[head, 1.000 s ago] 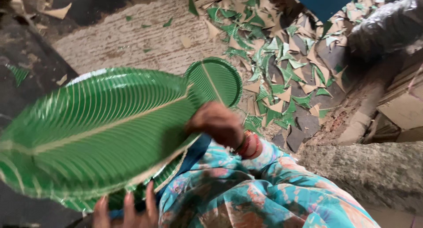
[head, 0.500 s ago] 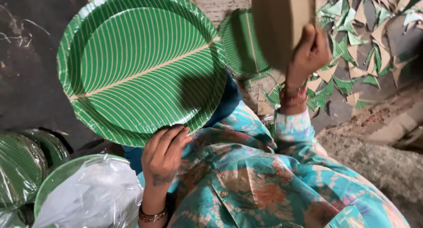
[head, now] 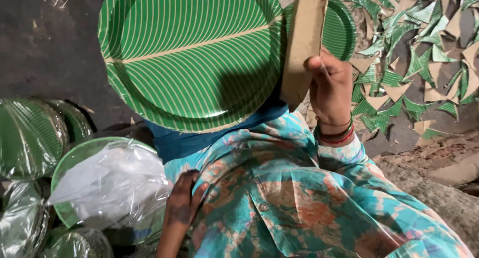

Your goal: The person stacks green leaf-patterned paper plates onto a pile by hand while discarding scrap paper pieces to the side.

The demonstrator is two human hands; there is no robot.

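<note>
Two hands: right hand (head: pixel 329 86) fingers pinching a brown-backed plate (head: pixel 304 38), left hand (head: pixel 180 208) fingers together on patterned cloth (head: pixel 299 198).

Packages: all at left. Clear-film-wrapped stack of green plates (head: pixel 30 135) at left edge. Loose crumpled clear plastic bag (head: pixel 112 183) lying over a green plate, just beside the left hand (head: pixel 180 210). More wrapped green stacks (head: pixel 22 225) bottom-left. No labels, signs, screens.

The big green plate (head: pixel 189 58) looks like glossy printed paper, smooth with fine pale ribs. The plate held on edge (head: pixel 304 43) shows a matt brown cardboard back. Left, clear crinkled plastic film (head: pixel 112 183) shines over stacked plates (head: pixel 30 138). Paper scraps (head: pixel 419 63) lie on a rough floor.
</note>
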